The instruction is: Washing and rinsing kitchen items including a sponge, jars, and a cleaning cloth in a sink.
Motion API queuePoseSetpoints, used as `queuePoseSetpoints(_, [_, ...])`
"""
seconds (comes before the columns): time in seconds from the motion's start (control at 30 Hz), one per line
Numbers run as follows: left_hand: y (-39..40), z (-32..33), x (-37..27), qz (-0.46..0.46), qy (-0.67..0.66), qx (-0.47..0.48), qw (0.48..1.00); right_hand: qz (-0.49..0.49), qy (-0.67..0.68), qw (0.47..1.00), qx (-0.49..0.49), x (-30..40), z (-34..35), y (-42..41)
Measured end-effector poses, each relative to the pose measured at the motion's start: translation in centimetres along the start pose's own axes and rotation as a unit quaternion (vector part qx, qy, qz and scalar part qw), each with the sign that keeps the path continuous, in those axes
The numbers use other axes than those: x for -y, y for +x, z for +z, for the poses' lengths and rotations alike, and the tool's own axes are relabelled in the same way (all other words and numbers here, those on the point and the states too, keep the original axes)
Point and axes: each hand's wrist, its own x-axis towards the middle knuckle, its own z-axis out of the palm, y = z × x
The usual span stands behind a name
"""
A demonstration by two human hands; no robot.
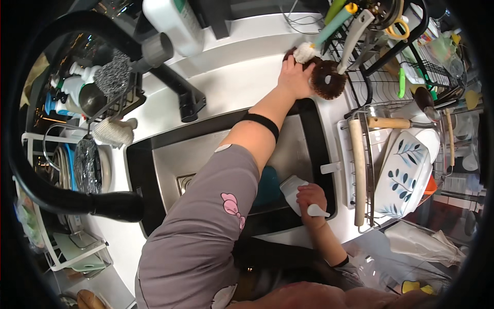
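Note:
My left hand [295, 79] reaches across the sink [324, 162] to the counter's back right corner. Its fingers rest at dark brown bristles and a white scrubbing head [305, 53] on a mint handle; whether they grip anything is unclear. Right beside it is a round brown bristle brush [328, 80]. Over the sink's right part, my right hand [312, 199] holds a white vessel, perhaps a cup [291, 191]. A white spoon-like piece [318, 211] shows at the same hand. A teal item [267, 187] lies in the sink, partly hidden by my left arm.
A black faucet [115, 206] arches along the left, with a black spout [189, 104] behind the sink. Dish racks with leaf-patterned plates [403, 175] and utensils crowd the right. A white bottle [173, 27] stands at the back; a cloth [114, 132] hangs from the left caddy.

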Motion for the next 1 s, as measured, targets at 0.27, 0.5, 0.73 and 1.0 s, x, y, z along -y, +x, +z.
queuePoseSetpoints(0.27, [0.0, 1.1, -2.5, 0.095, -0.122, -0.050, 0.987, 0.016, 0.006, 1.000, 0.009, 0.7, -0.2, 0.6])
queuePoseSetpoints(0.5, [-6.5, -2.5, -1.7, 0.186, -0.065, 0.061, 0.979, 0.010, 0.015, 1.000, 0.001, 0.5, -0.4, 0.2])
queuePoseSetpoints(0.73, [-14.6, -8.1, 4.9, 0.074, 0.055, -0.002, 0.996, 0.018, 0.011, 1.000, -0.003, 1.0, -0.2, 0.6])
queuePoseSetpoints(1.0, [-22.7, -12.2, 9.6, -0.015, 0.153, -0.027, 0.988, 0.014, 0.003, 1.000, -0.015, 0.6, -0.3, 0.4])
